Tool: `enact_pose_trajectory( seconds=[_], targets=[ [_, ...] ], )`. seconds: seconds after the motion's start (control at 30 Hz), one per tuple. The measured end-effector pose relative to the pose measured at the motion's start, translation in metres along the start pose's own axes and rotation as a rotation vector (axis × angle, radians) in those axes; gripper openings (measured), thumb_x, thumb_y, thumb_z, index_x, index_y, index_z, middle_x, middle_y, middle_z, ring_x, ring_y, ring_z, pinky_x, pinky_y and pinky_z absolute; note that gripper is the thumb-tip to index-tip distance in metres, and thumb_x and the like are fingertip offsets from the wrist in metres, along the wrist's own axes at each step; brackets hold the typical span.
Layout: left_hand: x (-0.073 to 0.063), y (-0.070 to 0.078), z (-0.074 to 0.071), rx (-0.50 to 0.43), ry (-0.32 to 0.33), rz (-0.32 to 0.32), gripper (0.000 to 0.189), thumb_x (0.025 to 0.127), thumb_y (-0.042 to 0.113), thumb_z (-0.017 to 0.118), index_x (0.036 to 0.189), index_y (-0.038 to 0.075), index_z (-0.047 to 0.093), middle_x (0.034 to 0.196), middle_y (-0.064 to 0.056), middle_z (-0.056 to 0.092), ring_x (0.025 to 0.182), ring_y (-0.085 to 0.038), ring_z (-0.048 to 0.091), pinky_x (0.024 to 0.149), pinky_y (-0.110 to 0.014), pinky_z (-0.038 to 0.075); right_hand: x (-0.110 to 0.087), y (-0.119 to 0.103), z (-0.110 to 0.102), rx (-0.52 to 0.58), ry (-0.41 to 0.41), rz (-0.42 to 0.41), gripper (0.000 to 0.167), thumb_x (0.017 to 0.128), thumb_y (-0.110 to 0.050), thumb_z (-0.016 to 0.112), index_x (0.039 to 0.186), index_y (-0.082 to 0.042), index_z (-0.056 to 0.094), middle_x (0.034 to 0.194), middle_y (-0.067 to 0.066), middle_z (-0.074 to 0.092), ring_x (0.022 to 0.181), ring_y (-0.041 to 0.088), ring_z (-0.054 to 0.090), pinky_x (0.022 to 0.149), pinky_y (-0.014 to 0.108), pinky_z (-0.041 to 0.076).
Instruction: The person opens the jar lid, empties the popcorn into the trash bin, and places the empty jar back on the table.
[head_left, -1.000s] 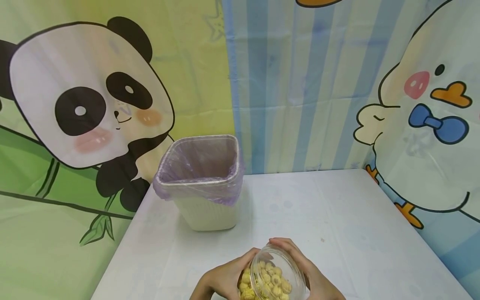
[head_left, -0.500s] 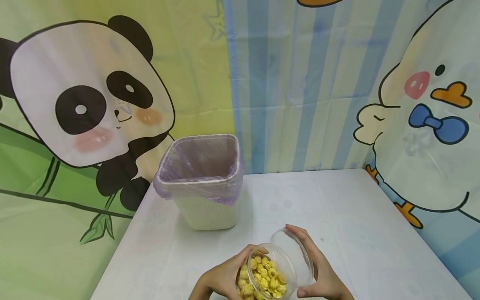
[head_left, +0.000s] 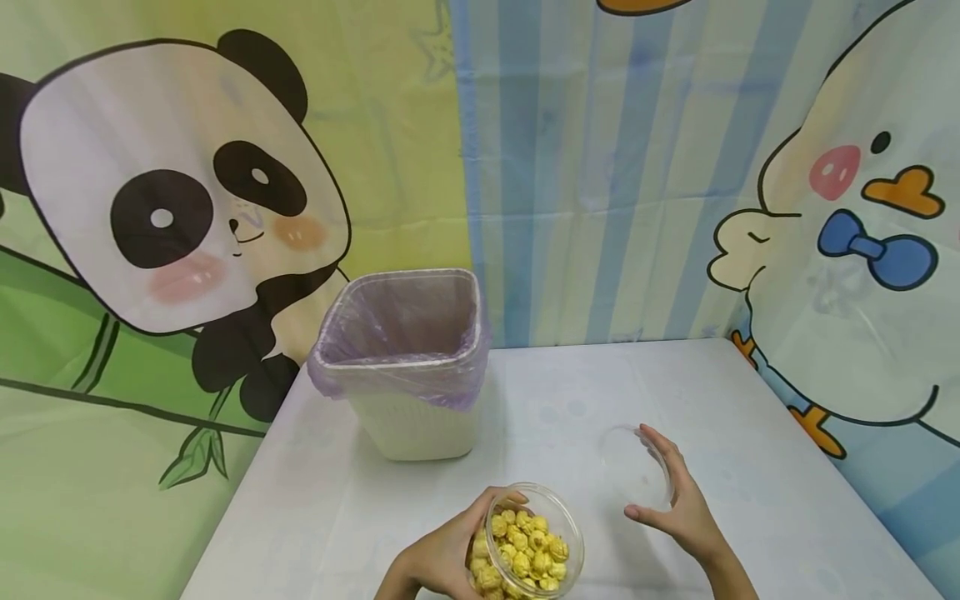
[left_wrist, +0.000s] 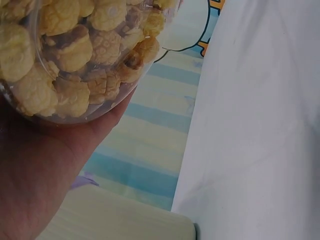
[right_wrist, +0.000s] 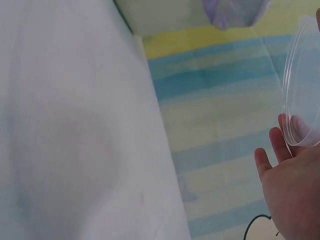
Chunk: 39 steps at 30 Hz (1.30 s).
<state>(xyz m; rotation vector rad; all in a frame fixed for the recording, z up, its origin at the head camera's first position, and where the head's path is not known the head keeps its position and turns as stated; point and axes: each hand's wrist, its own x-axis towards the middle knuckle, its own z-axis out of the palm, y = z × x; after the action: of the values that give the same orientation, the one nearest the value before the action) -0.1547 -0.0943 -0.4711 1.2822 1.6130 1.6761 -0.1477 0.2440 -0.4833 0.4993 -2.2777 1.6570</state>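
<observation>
My left hand [head_left: 444, 552] grips a clear plastic jar [head_left: 567, 518] at the front of the table, its open mouth tilted up and to the right. Round yellow popcorn [head_left: 528, 550] fills the lower part of it. In the left wrist view, the popcorn [left_wrist: 70, 50] presses against the clear wall, and the left hand [left_wrist: 55, 155] supports the jar from below. To the right, my right hand [head_left: 693, 512] holds a clear round lid [head_left: 636, 471] by its edge, apart from the jar. The right wrist view shows the lid [right_wrist: 301, 90] upright against the fingers of the right hand [right_wrist: 297, 187].
A pale square waste bin [head_left: 420, 429] with a purple plastic liner [head_left: 461, 383] stands at the back left of the white-covered table [head_left: 600, 383]. A printed curtain [head_left: 577, 192] with a panda and a duck hangs behind and beside the table.
The right hand has lifted the lid off the jar and carried it away to the right. The left hand keeps holding the jar in nearly the same place.
</observation>
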Motion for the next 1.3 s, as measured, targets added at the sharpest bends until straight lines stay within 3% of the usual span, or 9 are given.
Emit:
enact_pose_trajectory(
  seconds=[0.03, 0.23, 0.6, 1.03, 1.3],
  targets=[
    [0.000, 0.000, 0.000, -0.006, 0.001, -0.004, 0.094, 0.070, 0.022, 0.080, 0.142, 0.014, 0.020, 0.141, -0.010, 0.030, 0.130, -0.029, 0.032, 0.104, -0.036, 0.032, 0.000, 0.005, -0.003, -0.014, 0.013, 0.031, 0.103, 0.062, 0.001, 0.081, 0.146, -0.012, 0.024, 0.145, 0.012, 0.022, 0.131, 0.013, 0.019, 0.091, 0.074, 0.013],
    [-0.001, -0.001, 0.000, -0.002, 0.008, -0.015, 0.095, 0.070, 0.023, 0.081, 0.142, 0.014, 0.020, 0.141, -0.010, 0.030, 0.130, -0.028, 0.032, 0.104, -0.035, 0.032, -0.004, 0.041, -0.020, -0.116, 0.047, 0.162, 0.102, 0.068, -0.004, 0.080, 0.148, -0.019, 0.017, 0.145, 0.016, 0.018, 0.128, 0.041, 0.018, 0.094, 0.069, 0.017],
    [-0.001, -0.001, 0.001, -0.022, 0.004, 0.000, 0.093, 0.070, 0.018, 0.081, 0.141, 0.013, 0.020, 0.140, -0.011, 0.033, 0.128, -0.029, 0.035, 0.103, -0.036, 0.033, -0.012, 0.081, -0.035, -0.299, 0.069, 0.334, 0.108, 0.068, -0.023, 0.082, 0.147, -0.009, 0.010, 0.143, 0.025, 0.018, 0.127, 0.048, 0.016, 0.091, 0.069, 0.022],
    [0.001, -0.002, 0.003, -0.108, 0.002, -0.019, 0.094, 0.071, 0.024, 0.080, 0.142, 0.013, 0.019, 0.141, -0.013, 0.030, 0.129, -0.030, 0.034, 0.102, -0.036, 0.034, -0.016, 0.102, -0.035, -0.443, 0.053, 0.369, 0.113, 0.066, -0.035, 0.082, 0.146, -0.003, 0.009, 0.141, 0.032, 0.017, 0.124, 0.053, 0.018, 0.092, 0.071, 0.021],
    [0.000, -0.004, 0.003, -0.095, -0.002, -0.007, 0.093, 0.071, 0.020, 0.080, 0.141, 0.012, 0.020, 0.140, -0.014, 0.032, 0.128, -0.030, 0.035, 0.103, -0.036, 0.033, -0.017, 0.108, -0.034, -0.527, 0.050, 0.375, 0.118, 0.061, -0.042, 0.084, 0.143, 0.005, 0.013, 0.138, 0.034, 0.021, 0.122, 0.053, 0.020, 0.093, 0.068, 0.022]
  ],
)
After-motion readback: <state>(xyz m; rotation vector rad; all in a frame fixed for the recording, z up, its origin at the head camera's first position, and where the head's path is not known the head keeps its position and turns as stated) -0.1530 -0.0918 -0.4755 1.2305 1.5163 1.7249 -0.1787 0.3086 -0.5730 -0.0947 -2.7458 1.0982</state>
